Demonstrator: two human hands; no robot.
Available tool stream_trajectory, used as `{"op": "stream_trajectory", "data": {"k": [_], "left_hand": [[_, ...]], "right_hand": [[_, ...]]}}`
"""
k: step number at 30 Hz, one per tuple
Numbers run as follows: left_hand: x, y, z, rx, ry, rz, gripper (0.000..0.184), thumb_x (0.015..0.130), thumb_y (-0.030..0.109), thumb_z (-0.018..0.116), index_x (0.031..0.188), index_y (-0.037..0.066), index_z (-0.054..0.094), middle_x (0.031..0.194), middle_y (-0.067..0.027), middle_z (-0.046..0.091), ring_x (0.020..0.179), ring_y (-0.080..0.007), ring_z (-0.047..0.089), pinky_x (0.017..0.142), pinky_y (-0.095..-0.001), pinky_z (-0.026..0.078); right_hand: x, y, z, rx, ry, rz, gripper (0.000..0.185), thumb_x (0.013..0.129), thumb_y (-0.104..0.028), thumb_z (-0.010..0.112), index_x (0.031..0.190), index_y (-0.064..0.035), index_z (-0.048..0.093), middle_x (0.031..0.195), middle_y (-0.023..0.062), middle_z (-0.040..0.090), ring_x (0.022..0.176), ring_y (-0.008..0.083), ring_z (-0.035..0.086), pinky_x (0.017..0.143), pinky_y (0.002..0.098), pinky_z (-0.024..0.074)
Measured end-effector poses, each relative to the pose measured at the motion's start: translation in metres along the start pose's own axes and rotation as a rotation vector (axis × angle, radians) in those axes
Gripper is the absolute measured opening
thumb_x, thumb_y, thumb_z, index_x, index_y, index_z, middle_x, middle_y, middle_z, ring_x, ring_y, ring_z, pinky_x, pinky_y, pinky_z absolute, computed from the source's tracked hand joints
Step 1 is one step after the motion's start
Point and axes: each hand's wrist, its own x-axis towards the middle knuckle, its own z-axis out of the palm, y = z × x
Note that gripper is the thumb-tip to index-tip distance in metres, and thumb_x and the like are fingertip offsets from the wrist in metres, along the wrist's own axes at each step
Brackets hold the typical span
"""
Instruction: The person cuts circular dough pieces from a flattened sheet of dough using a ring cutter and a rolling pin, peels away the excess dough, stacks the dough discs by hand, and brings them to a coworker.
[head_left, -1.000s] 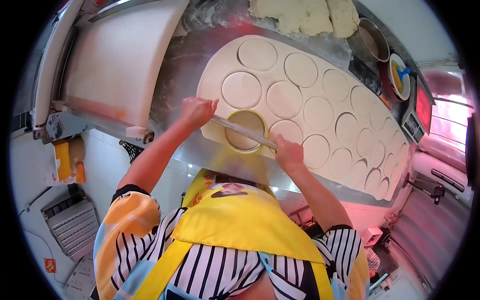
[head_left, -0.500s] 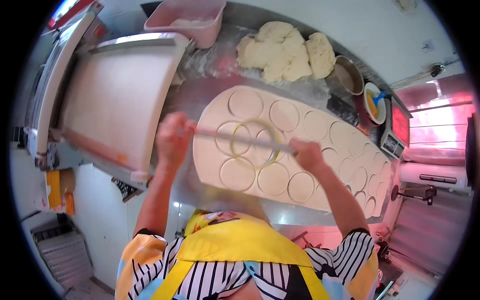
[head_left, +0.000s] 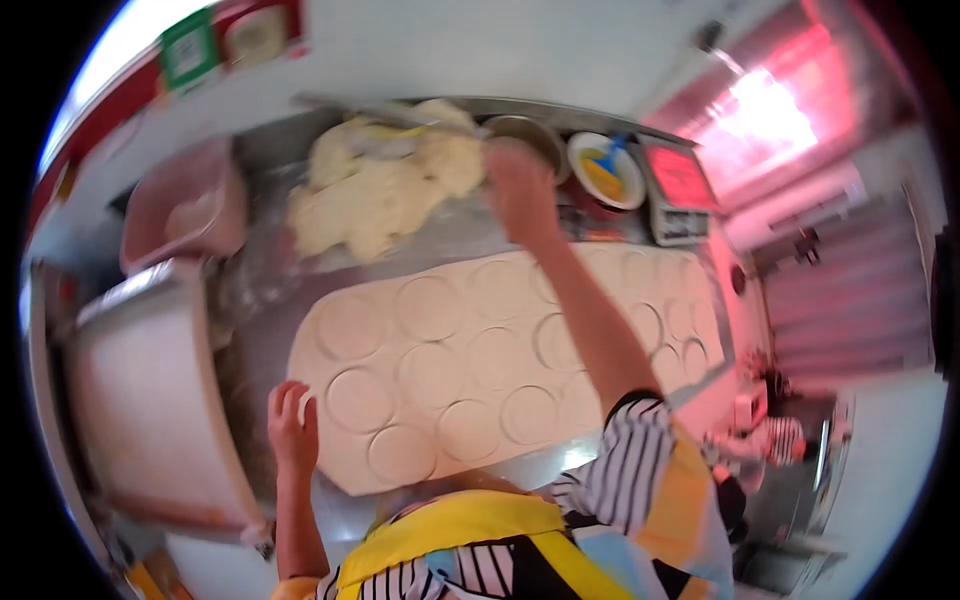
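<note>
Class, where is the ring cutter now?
High in the head view, left of centre, the blurred ring cutter is at the far side of the dough lump, beside the right hand.

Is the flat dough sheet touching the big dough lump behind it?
Apart: the head view shows a strip of grey counter between dough sheet and dough lump.

A yellow apron (head_left: 455, 525) covers a striped shirt (head_left: 488, 570), its right sleeve (head_left: 645, 475) (orange-patched) edged in black.

Window (head_left: 768, 112) at upper right blown out, pink cast around it. Glare on counter edge (head_left: 578, 456). Right hand (head_left: 520, 190) motion-blurred. Fisheye bowing, black corners.
</note>
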Motion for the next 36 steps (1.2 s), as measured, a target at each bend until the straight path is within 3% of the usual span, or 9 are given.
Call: {"op": "stream_trajectory", "data": {"k": [6,8,11,20,23,26,31,34,36], "left_hand": [[0.036,0.066,0.051,-0.14,-0.17,0.093,0.012,0.084,0.001,0.054,0.096,-0.001,0.055,0.097,-0.0134,0.056,0.092,-0.03,0.054,0.08,-0.0358,0.044],[0.037,0.091,0.076,-0.192,-0.223,0.065,0.012,0.083,0.0,0.054,0.095,-0.001,0.055,0.095,-0.0135,0.056,0.091,-0.03,0.054,0.079,-0.0352,0.044],[0.031,0.127,0.122,-0.186,-0.319,0.131,0.011,0.083,0.0,0.054,0.094,-0.001,0.055,0.095,-0.0135,0.055,0.089,-0.0288,0.054,0.078,-0.0345,0.044],[-0.003,0.25,0.225,-0.146,-0.529,0.035,0.036,0.084,0.009,0.059,0.117,0.002,0.049,0.097,-0.0109,0.056,0.085,-0.0212,0.054,0.075,-0.0328,0.044],[0.008,0.259,0.239,-0.343,-0.557,-0.138,0.035,0.086,0.014,0.058,0.118,0.003,0.048,0.098,-0.0097,0.057,0.085,-0.0196,0.055,0.077,-0.0307,0.045],[0.014,0.264,0.249,-0.712,-0.636,-0.354,0.043,0.089,0.029,0.054,0.123,0.005,0.044,0.102,-0.0104,0.057,0.087,-0.02,0.057,0.08,-0.0319,0.046],[0.025,0.362,0.218,-1.518,-0.781,-0.676,0.073,0.089,0.057,0.039,0.139,0.006,0.025,0.117,-0.0115,0.055,0.107,-0.0304,0.054,0.09,-0.0441,0.044],[0.011,0.39,0.202,-1.432,-0.186,-0.758,0.084,0.084,0.066,0.038,0.143,0.01,0.017,0.141,-0.0188,0.033,0.09,-0.0232,0.058,0.083,-0.0383,0.047],[-0.007,0.275,0.192,-1.404,-0.451,-0.799,0.072,0.085,0.053,0.048,0.138,0.008,0.027,0.127,-0.0156,0.045,0.075,-0.0203,0.057,0.066,-0.032,0.048]], "right_hand": [[-0.373,0.176,-0.035,0.286,0.102,1.012,0.052,0.077,-0.025,0.07,0.12,-0.0031,0.052,0.119,0.0153,0.054,0.109,0.0269,0.052,0.092,0.036,0.0412],[-0.529,0.254,-0.06,-0.068,0.204,1.225,0.049,0.081,-0.035,0.063,0.117,-0.0014,0.054,0.109,0.0163,0.06,0.104,0.0306,0.056,0.091,0.0382,0.0419],[-0.575,0.292,-0.168,-0.254,0.115,1.711,0.062,0.074,-0.05,0.064,0.108,0.0011,0.058,0.095,0.0178,0.064,0.089,0.0325,0.062,0.079,0.0401,0.0472],[-0.584,0.446,-0.16,0.173,-0.11,2.024,0.062,0.075,-0.038,0.067,0.108,0.0118,0.052,0.1,0.0213,0.062,0.089,0.0315,0.062,0.078,0.04,0.0512],[-0.612,0.501,-0.145,1.265,0.804,1.851,0.037,0.08,-0.02,0.062,0.106,0.0065,0.053,0.096,0.0152,0.062,0.089,0.0283,0.062,0.077,0.0376,0.0515],[-0.448,0.446,-0.213,1.61,0.816,1.184,0.027,0.083,-0.011,0.053,0.106,0.0011,0.054,0.1,0.011,0.061,0.091,0.0235,0.061,0.08,0.0368,0.0513],[-0.265,0.171,-0.158,1.765,0.13,0.756,0.026,0.08,-0.01,0.055,0.105,-0.0009,0.055,0.096,0.0095,0.061,0.087,0.021,0.061,0.077,0.0336,0.0503],[-0.27,0.06,-0.158,1.472,-0.4,0.233,0.027,0.079,-0.009,0.056,0.105,-0.0021,0.055,0.094,0.0087,0.062,0.085,0.0195,0.06,0.075,0.0317,0.0497],[-0.305,0.063,-0.158,1.501,-0.379,0.336,0.027,0.078,-0.008,0.057,0.105,-0.0029,0.055,0.092,0.0081,0.062,0.083,0.0185,0.06,0.073,0.0305,0.0494]]}}
